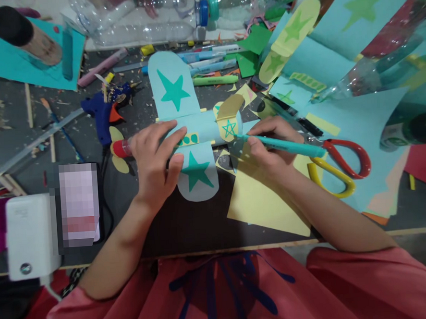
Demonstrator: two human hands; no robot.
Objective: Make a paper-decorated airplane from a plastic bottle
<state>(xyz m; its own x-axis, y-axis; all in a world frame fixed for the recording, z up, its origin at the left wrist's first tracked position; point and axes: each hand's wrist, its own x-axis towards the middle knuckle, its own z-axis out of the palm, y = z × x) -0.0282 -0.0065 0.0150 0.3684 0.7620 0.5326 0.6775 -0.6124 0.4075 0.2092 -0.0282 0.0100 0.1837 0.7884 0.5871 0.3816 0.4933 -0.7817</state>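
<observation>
A toy airplane (204, 126), made of a bottle wrapped in light blue paper, lies across the table. Its wings carry green stars, and a red cap with yellow propeller blades is at its left end. Draped over the front of the body, my left hand (155, 156) holds it, with the thumb on the near side. My right hand (275, 143) grips a teal marker pen (287, 145). The pen's tip touches the yellow tail piece (229, 128), beside a star outline that is not filled in. The hand hides part of the tail.
Scissors (348, 158) with red and yellow handles lie right of my right hand, by yellow paper (269, 194). A blue glue gun (103, 111) and a phone (79, 204) are at left. Plastic bottles (147, 28), markers (214, 65) and paper scraps crowd the back.
</observation>
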